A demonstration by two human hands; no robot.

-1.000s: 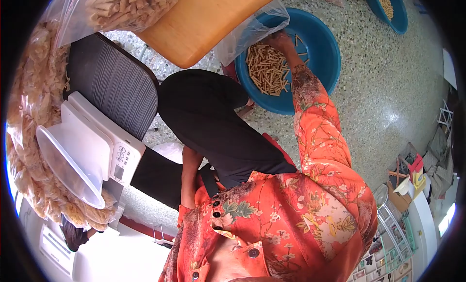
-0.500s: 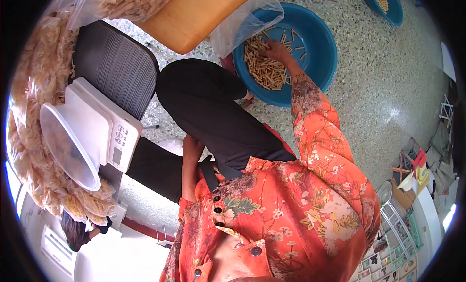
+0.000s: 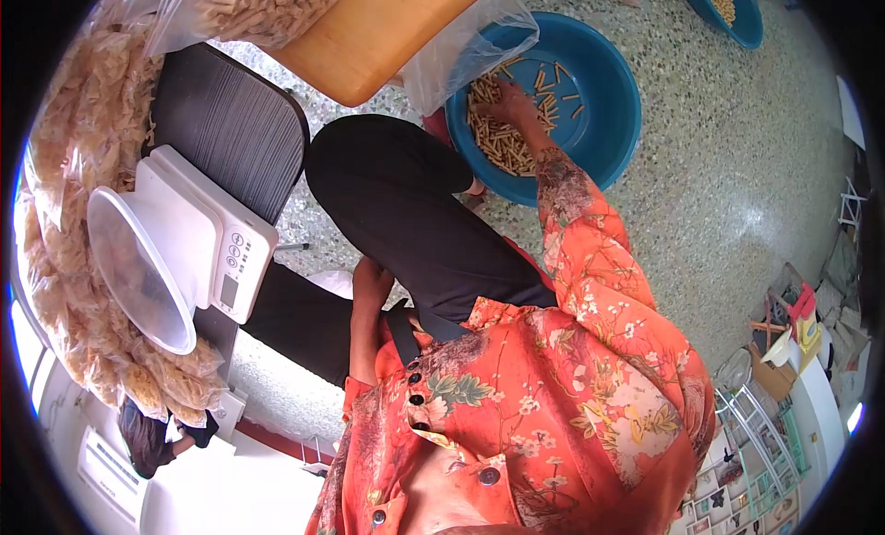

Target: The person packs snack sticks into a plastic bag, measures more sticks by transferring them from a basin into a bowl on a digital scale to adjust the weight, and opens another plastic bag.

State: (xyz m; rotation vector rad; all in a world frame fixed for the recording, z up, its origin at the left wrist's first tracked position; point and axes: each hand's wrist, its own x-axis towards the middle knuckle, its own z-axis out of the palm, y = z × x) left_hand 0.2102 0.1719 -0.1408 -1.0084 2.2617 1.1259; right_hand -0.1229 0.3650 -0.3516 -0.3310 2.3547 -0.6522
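Note:
My right hand [image 3: 509,109] is down inside a blue plastic basin [image 3: 619,111], its fingers curled into a heap of short tan sticks [image 3: 505,151]. Several loose sticks [image 3: 560,71] lie scattered across the basin floor beside the heap. A clear plastic bag [image 3: 438,70] hangs over the basin's left rim, close to my right hand. My left hand [image 3: 371,279] rests low against my black-trousered thigh; its fingers are hidden, and nothing held by it shows.
A white digital scale [image 3: 241,258] with a clear tray [image 3: 138,268] sits left, beside a dark board [image 3: 226,120]. Filled bags [image 3: 83,194] line the left edge. An orange-brown stool or tabletop [image 3: 369,47] juts in above. Another blue basin [image 3: 751,23] stands far right.
My right hand has shifted slightly left and down in the heap, and its forearm has swung left. Some sticks have moved within the basin. My left hand stays by the thigh.

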